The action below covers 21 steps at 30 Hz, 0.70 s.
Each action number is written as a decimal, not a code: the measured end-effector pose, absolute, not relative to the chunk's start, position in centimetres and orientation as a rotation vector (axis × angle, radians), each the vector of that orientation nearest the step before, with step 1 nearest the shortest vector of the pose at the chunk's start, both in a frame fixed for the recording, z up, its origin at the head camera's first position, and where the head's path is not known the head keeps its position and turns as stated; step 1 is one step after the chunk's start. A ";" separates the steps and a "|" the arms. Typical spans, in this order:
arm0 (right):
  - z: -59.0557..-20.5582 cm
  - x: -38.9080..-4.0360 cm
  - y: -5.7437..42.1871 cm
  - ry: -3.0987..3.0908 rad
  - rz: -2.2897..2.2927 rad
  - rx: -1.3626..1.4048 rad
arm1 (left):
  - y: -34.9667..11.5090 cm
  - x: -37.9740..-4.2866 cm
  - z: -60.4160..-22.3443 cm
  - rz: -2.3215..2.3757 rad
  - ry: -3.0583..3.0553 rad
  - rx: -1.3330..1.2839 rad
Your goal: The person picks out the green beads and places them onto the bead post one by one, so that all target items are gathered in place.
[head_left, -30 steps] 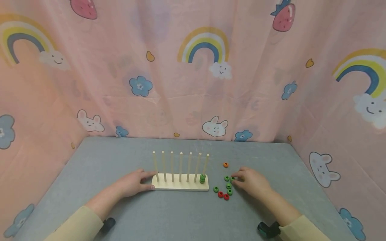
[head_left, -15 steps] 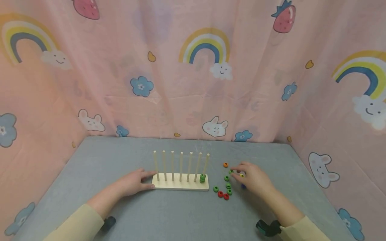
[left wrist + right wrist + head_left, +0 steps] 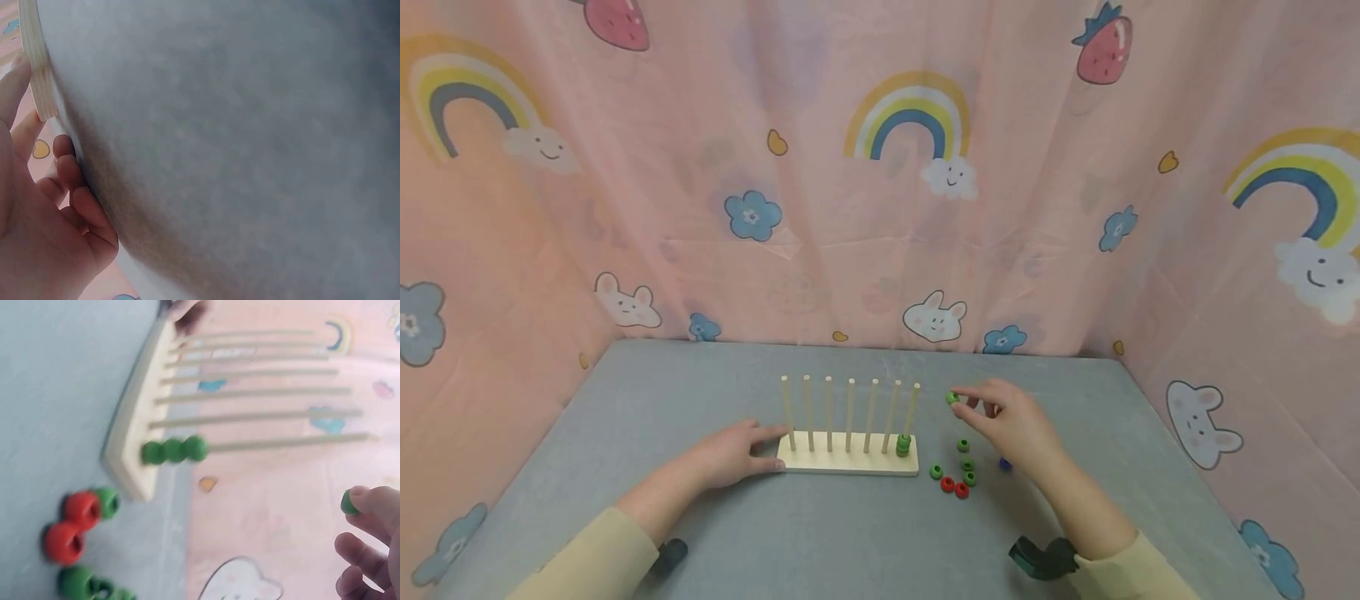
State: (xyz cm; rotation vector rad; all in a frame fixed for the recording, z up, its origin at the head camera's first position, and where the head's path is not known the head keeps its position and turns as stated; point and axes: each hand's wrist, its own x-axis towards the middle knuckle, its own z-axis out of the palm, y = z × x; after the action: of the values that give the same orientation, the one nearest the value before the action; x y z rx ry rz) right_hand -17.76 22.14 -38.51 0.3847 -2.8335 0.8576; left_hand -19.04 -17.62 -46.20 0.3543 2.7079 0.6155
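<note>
My left hand (image 3: 737, 456) grips the left end of a pale wooden peg rack (image 3: 847, 463), thumb at the front corner and a finger at the back. In the left wrist view the rack's end (image 3: 41, 81) lies between those fingers, the other fingers curled. Several upright pegs rise from the base; three green beads (image 3: 174, 450) are stacked on the rightmost one. Between thumb and fingertip my right hand (image 3: 1018, 425) pinches another green bead (image 3: 952, 397), held up to the right of that peg's top.
Right of the rack lie several loose green beads (image 3: 963, 446), two red beads (image 3: 947, 484) and a blue bead (image 3: 1004, 464), partly behind the right wrist. A pink patterned curtain (image 3: 850, 250) surrounds the grey table (image 3: 820, 542).
The right hand has picked up a green bead from the group and raised it up and leftward. It now covers the spot where the orange bead lay. The left hand stays put.
</note>
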 end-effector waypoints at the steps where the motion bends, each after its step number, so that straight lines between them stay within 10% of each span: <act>1: -38.2 -17.7 21.9 -2.816 0.881 0.388 | -17.6 -19.1 -46.3 0.616 2.706 0.354; 21: -36.3 -17.8 18.8 -2.693 1.050 0.477 | -17.6 -19.0 -46.3 0.651 2.684 0.325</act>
State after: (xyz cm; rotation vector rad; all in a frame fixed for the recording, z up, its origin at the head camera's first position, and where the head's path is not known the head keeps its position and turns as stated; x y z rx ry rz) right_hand -17.75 18.78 -36.26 0.4773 -2.6927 1.0504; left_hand -18.97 -17.60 -46.28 0.3253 2.6844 0.6510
